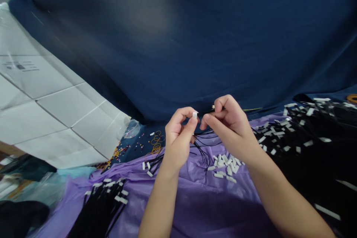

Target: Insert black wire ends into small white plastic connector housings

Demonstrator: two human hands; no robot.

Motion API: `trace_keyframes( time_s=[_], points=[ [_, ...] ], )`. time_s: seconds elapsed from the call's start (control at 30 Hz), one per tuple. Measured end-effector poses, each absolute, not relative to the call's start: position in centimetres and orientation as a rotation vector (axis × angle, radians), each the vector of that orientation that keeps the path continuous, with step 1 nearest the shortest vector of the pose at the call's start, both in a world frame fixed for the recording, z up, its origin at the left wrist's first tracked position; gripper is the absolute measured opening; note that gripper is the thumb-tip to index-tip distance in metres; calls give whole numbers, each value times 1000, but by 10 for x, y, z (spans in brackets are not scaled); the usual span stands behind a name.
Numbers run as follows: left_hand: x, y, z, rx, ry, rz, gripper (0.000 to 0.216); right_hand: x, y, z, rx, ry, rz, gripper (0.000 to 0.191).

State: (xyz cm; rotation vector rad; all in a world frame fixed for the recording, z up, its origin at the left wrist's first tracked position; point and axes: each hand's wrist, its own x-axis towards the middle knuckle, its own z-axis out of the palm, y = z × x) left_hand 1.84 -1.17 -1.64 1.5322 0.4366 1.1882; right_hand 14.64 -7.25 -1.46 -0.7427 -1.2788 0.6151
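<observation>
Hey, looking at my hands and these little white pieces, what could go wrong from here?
The small white tab pinched in your left hand might slip. If dropped, it could get lost among the similar white pieces on the purple sheet. The loose black cords nearby overlap and could tangle.

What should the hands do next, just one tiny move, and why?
Perhaps the left hand should gently squeeze the white tag while the right hand steadies the black cord. The left hand pinches the tag right by the cord, and the bundle of cords at the picture's lower left has similar tags at one end.
</observation>
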Motion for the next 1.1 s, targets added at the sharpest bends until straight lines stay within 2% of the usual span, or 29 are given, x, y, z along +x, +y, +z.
trace_keyframes(
  time_s=[1.1],
  points=[
    [23,-15,-12,1389,481,1139,19,153,-72,-9,-764,-1197,730,18]
  ],
)
